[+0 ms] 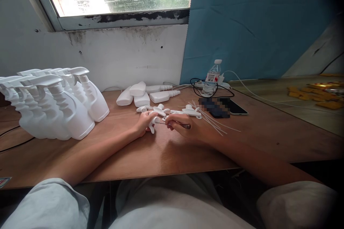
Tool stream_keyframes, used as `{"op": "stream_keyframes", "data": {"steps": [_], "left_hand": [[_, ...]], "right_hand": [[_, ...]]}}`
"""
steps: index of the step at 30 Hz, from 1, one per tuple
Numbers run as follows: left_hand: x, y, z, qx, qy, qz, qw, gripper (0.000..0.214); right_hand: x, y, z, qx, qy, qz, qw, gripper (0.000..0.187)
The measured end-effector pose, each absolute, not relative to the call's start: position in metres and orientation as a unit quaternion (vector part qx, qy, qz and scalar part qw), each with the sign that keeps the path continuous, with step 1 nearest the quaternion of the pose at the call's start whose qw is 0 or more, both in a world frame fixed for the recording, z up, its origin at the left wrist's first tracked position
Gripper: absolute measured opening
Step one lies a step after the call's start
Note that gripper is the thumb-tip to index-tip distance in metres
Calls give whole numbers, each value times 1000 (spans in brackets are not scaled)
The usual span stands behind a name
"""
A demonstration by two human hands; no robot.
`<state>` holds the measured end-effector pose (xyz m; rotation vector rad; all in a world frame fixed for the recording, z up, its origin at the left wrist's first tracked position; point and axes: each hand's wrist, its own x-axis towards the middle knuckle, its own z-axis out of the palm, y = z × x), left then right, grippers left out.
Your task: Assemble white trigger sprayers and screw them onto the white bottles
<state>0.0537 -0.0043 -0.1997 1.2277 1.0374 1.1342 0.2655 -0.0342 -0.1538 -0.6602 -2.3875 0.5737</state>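
Observation:
My left hand [145, 122] is closed around a white trigger spray head [153, 121], held just above the wooden table. In my right hand [178, 123] is a screwdriver [186, 126], its dark handle lying in the fist and its thin shaft pointing left. The tip reaches the round collar of the spray head; whether it goes inside I cannot tell. Behind my hands lie more white spray heads [160, 109]. Thin white dip tubes [211, 120] are fanned out to the right of my right hand.
White spray bottles [72, 114] with heads on stand packed at the left. Several headless white bottles [139, 94] lie near the wall. At the right back are a clear water bottle [212, 78], black and white cables, and a dark phone [235, 106]. The table's front edge [161, 177] runs before me.

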Motion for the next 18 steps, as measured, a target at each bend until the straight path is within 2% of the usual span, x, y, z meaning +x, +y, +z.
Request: {"op": "stream_keyframes", "data": {"steps": [7, 14, 18], "left_hand": [[54, -6, -198, 496, 436, 492, 568, 30], [49, -3, -196, 458, 427, 500, 599, 31], [47, -3, -194, 434, 411, 501, 626, 32]], "right_hand": [[259, -37, -154, -268, -858, 271, 343, 21], [256, -29, -173, -190, -832, 335, 399, 20], [252, -28, -177, -159, -844, 305, 412, 21]]}}
